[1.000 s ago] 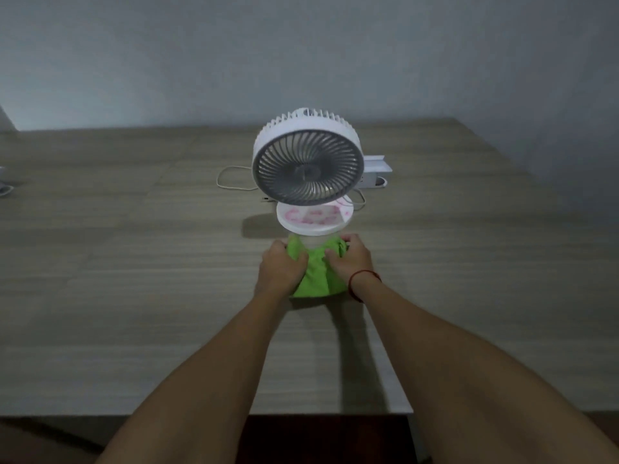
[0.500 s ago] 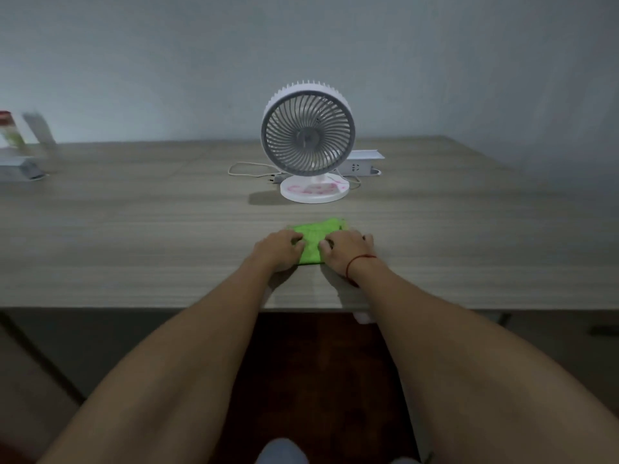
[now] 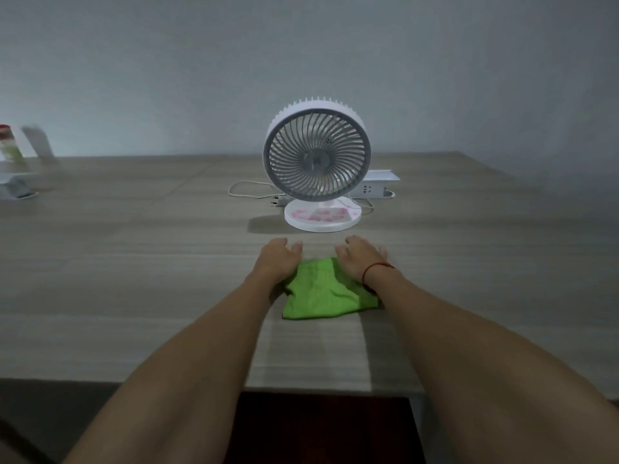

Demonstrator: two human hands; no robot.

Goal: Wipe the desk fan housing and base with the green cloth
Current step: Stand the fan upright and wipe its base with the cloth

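Note:
A white desk fan [image 3: 316, 152] with a grey grille stands upright on the wooden table [image 3: 134, 262], on a round white base [image 3: 322, 220] with pink marks. In front of it a folded green cloth [image 3: 326, 293] lies flat. My left hand [image 3: 278, 259] is over the cloth's far left corner and my right hand [image 3: 361, 259], with a red string at the wrist, over its far right corner. Both hands have relaxed fingers stretched toward the fan base and grip nothing that I can see.
A white power strip [image 3: 376, 185] lies behind the fan on the right, and a white cable [image 3: 248, 192] with a plug loops behind it on the left. Blurred items [image 3: 13, 155] stand at the table's far left. The table's near edge [image 3: 301, 385] is close to me.
The view pulled back, then came nearer again. Both hands left their hold on the cloth and moved forward past its far edge, toward the fan base. The cloth now lies flatter.

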